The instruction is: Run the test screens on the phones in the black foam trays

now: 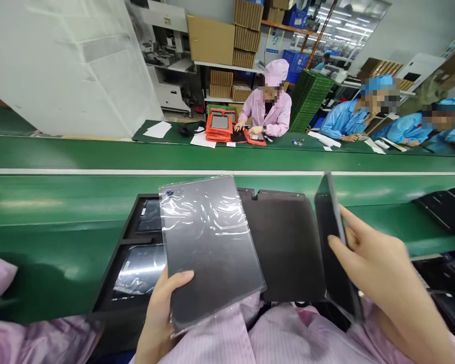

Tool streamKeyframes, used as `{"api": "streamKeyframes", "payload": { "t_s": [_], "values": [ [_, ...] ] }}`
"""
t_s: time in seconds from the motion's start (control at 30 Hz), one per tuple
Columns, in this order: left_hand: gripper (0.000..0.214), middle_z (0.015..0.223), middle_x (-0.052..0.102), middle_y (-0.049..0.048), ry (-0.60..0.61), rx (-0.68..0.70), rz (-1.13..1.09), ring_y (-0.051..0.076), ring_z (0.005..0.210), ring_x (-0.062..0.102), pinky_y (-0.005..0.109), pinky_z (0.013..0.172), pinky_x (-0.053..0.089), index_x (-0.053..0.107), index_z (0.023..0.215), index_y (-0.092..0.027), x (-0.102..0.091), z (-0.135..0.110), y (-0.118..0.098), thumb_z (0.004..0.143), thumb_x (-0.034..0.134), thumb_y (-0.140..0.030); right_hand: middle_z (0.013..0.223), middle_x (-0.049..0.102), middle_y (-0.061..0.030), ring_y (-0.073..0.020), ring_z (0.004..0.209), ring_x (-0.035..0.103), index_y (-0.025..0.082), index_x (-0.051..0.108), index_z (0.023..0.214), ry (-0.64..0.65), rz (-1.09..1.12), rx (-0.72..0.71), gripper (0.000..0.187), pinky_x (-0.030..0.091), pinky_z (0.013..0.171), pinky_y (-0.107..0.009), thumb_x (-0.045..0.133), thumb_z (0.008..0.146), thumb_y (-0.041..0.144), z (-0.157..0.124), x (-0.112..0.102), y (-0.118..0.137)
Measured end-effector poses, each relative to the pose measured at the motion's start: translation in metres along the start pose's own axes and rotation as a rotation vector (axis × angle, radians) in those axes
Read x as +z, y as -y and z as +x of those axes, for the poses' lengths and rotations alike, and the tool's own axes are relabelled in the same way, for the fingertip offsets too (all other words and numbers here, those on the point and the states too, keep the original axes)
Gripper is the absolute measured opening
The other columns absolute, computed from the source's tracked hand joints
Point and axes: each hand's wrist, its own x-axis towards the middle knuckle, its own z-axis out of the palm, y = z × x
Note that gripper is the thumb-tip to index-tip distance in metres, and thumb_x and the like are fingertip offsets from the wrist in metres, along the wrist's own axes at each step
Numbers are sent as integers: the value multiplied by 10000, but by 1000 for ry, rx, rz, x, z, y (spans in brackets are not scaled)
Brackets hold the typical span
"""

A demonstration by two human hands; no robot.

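My left hand [163, 308] grips a grey tablet [208, 242] by its lower left edge, thumb on its back. Clear plastic film wraps this tablet, and a camera lens shows in its upper corner. On the right, my right hand [371, 258] pinches a second, dark tablet [335, 247] between thumb and fingers, held nearly edge-on and slightly blurred. Beneath and between them lies a black foam tray [284, 242]. Its left part has compartments, with a film-covered tablet [140, 270] in the nearer one and another tablet [149, 216] in the farther one, both partly hidden.
A green conveyor bench [60, 189] runs across in front of me. Black trays [447, 207] stand at the right. Across the bench, a person in pink [269, 106] works beside stacked orange-framed items [219, 125]. People in blue sit farther right. A pink sleeve shows at left.
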Motion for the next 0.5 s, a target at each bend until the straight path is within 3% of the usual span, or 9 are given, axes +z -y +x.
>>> {"api": "streamKeyframes", "payload": {
  "t_s": [0.1, 0.13, 0.2, 0.27, 0.33, 0.43, 0.5],
  "values": [
    [446, 641, 750, -11, 5, 20, 60, 191, 506, 676, 231, 449, 505, 745, 874, -200, -6, 6, 1, 448, 862, -261, 481, 545, -14, -300, 534, 628, -80, 575, 1443, 131, 8, -41, 714, 495, 581, -375, 524, 829, 281, 20, 49, 21],
    [386, 606, 730, -13, 13, 16, 78, 172, 478, 649, 222, 440, 490, 726, 802, -198, -9, 7, 1, 446, 863, -261, 506, 589, -40, -307, 547, 643, -64, 609, 1412, 175, 37, -69, 674, 494, 572, -376, 534, 839, 284, 26, 64, 26],
    [330, 602, 729, 1, 46, 5, 85, 179, 493, 653, 243, 475, 522, 690, 712, -202, -14, 9, 2, 445, 875, -255, 630, 695, -94, -300, 641, 701, 68, 753, 1240, 224, 108, -137, 480, 526, 604, -365, 532, 871, 281, 35, 85, 32],
    [343, 689, 775, 33, 122, -9, 53, 252, 618, 729, 304, 567, 589, 714, 749, -210, -16, 8, 2, 459, 889, -262, 824, 769, -115, -276, 799, 743, 179, 808, 1074, 213, 189, -215, 376, 569, 691, -351, 481, 945, 313, 39, 91, 34],
    [396, 797, 814, 53, 211, -16, 11, 318, 752, 772, 366, 663, 630, 758, 842, -219, -13, 5, 3, 472, 890, -273, 972, 774, -108, -241, 864, 734, 220, 809, 1087, 178, 276, -292, 443, 584, 707, -333, 411, 1020, 405, 40, 88, 34],
    [434, 816, 820, 46, 258, -15, -17, 288, 747, 766, 353, 686, 629, 781, 886, -210, -4, 0, 5, 463, 872, -240, 1049, 750, -101, -173, 657, 653, 236, 813, 1086, 77, 430, -386, 414, 523, 509, -295, 551, 999, 545, 39, 83, 33],
    [450, 811, 817, 45, 241, -4, -11, 254, 726, 756, 321, 670, 610, 778, 903, -188, 1, -4, 6, 462, 862, -211, 1081, 756, -95, -129, 547, 576, 245, 819, 976, -60, 485, -429, 275, 499, 460, -292, 695, 947, 488, 38, 88, 35]
  ]
}}
